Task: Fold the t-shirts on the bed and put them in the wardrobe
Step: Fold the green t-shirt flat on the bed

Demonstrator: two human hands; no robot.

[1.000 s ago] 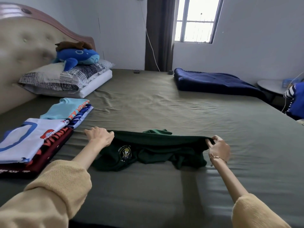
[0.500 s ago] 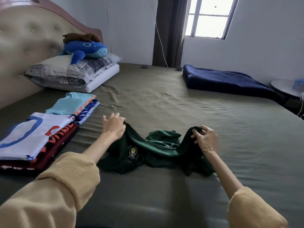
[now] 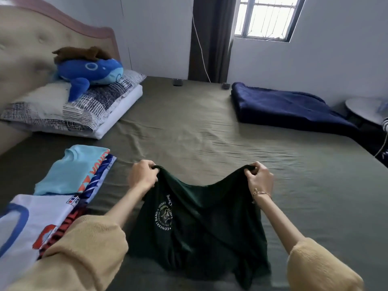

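Nearest the camera, the dark green t-shirt [image 3: 201,223] now hangs between the two hands instead of lying bunched on the bed [image 3: 210,133] as it did a second ago. The left hand [image 3: 142,177] and the right hand [image 3: 259,179] have each gathered a bunch of cloth along its upper edge, with the fingers [image 3: 252,170] curled tight round the fabric, and have raised that edge off the sheet. The cloth sags in a curve between the two grips, and the lower part trails down toward the near edge of the bed. A round white crest with lettering shows on the left half of the shirt, turned sideways. I judge that the shirt is being lifted and shaken open so it can be laid flat for folding; this fold has hardly begun.

Just left of the hands, on the bed, lies the stack of folded t-shirts [image 3: 42,217], with a white one uppermost at the near end and a light blue t-shirt [image 3: 71,171] at the far end. They look finished, so the green one may be among the last. No wardrobe is in view, so that step is yet to come.

Farther off, a blue plush whale [image 3: 92,70] sits on the pillows [image 3: 79,110] by the headboard, and a navy blanket [image 3: 289,106] lies folded at the far right below the window [image 3: 266,17].
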